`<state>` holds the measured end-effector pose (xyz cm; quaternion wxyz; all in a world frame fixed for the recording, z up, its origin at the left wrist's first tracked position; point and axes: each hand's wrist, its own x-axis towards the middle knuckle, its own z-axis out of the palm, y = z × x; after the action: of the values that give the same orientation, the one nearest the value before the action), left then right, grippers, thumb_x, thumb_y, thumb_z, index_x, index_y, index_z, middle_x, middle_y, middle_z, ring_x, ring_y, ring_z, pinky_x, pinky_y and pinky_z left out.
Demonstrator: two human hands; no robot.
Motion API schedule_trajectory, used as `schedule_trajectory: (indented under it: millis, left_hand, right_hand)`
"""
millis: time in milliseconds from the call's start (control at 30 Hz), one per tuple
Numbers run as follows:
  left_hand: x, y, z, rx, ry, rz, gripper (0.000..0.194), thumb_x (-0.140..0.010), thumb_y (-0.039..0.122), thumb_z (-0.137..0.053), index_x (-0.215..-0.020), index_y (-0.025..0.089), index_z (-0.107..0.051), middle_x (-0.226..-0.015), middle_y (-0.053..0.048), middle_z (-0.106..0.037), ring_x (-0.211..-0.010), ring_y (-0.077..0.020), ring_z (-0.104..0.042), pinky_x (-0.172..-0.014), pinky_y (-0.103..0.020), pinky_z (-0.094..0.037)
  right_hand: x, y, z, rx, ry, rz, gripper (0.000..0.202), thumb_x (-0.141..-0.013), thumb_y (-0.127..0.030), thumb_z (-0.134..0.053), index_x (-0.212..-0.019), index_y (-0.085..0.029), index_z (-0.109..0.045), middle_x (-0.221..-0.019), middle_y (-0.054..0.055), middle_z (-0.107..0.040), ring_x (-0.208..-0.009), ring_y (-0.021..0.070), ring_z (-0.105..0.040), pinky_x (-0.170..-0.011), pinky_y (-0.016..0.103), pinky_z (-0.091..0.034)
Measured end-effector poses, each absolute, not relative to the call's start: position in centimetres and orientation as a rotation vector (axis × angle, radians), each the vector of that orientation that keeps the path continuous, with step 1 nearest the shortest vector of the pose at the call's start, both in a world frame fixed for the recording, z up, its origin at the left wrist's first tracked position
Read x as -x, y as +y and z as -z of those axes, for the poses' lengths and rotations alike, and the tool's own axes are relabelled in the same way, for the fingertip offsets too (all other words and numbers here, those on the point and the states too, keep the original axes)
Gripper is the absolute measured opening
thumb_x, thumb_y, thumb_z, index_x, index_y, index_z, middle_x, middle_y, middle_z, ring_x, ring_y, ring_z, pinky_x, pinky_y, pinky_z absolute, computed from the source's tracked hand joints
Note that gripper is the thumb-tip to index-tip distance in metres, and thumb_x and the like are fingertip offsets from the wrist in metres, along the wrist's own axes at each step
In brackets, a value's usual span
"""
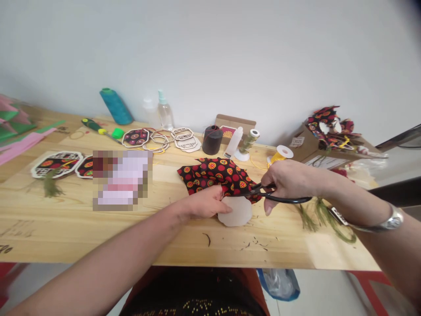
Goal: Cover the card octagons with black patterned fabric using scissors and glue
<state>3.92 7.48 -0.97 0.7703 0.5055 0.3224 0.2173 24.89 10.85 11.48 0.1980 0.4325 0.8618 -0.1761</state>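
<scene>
Right hand (pixel 287 179) grips scissors (pixel 267 194) pointing left, long axis crosswise.

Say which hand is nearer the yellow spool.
Right. The right hand, holding scissors, is just in front of the yellow spool; the left hand is farther left, thumb on the white piece.

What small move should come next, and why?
Probably squeeze the black-handled scissors with the right hand: their handles look spread, their blades lie at the black fabric with red flowers, and the left hand holds the pale, rounded flat piece beside it.
</scene>
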Motion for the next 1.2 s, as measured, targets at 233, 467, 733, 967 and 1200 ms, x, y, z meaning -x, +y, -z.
schedule_trajectory:
  millis: [233,467,733,967,1200]
  left_hand:
    - [-3.9,7.5,1.1,-1.091,0.709,-0.468,0.013,-0.065,0.012,-0.07,-0.078,0.011,-0.069,-0.072,-0.003,-0.07,-0.064,-0.014,-0.061,-0.064,-0.024,-0.046]
    - [-3.9,7.6,0.4,-1.121,0.68,-0.44,0.014,-0.066,0.012,-0.069,-0.08,0.011,-0.07,-0.075,-0.004,-0.072,-0.066,-0.0144,-0.062,-0.063,-0.024,-0.046]
    - [-3.9,7.6,0.9,-1.167,0.692,-0.442,0.02,-0.066,0.016,-0.07,-0.085,0.011,-0.07,-0.077,-0.005,-0.071,-0.067,-0.0156,-0.061,-0.063,-0.025,-0.046]
    - [-4.1,7.5,0.4,-1.111,0.658,-0.466,0.02,-0.064,0.012,-0.069,-0.084,0.013,-0.07,-0.079,-0.004,-0.072,-0.073,-0.0175,-0.064,-0.07,-0.027,-0.047]
    - [-4.0,7.5,0.0,-1.128,0.712,-0.442,0.02,-0.065,0.012,-0.068,-0.085,0.012,-0.07,-0.077,-0.003,-0.072,-0.068,-0.0152,-0.062,-0.066,-0.025,-0.046]
  right_hand:
    - [-25.0,10.7,-11.5,-1.214,2.401,0.529,0.042,-0.068,-0.062,-0.069,-0.063,-0.02,-0.07,-0.046,-0.004,-0.045,-0.046,0.0091,-0.034,-0.046,0.023,-0.028]
    - [-24.4,10.2,-12.4,-1.214,2.36,0.535,0.05,-0.066,-0.07,-0.065,-0.068,-0.02,-0.071,-0.047,-0.004,-0.046,-0.046,0.0103,-0.038,-0.047,0.023,-0.029]
    - [-24.0,10.0,-12.3,-1.244,2.364,0.491,0.045,-0.067,-0.065,-0.067,-0.068,-0.021,-0.073,-0.047,-0.003,-0.047,-0.045,0.0097,-0.036,-0.047,0.023,-0.029]
    - [-24.2,10.3,-11.8,-1.23,2.401,0.485,0.04,-0.069,-0.061,-0.067,-0.068,-0.021,-0.075,-0.051,-0.001,-0.054,-0.047,0.0103,-0.039,-0.048,0.024,-0.031]
    - [-24.1,10.0,-12.0,-1.196,2.436,0.291,0.041,-0.071,-0.061,-0.066,-0.07,-0.021,-0.074,-0.053,0.001,-0.058,-0.048,0.0113,-0.043,-0.049,0.025,-0.03]
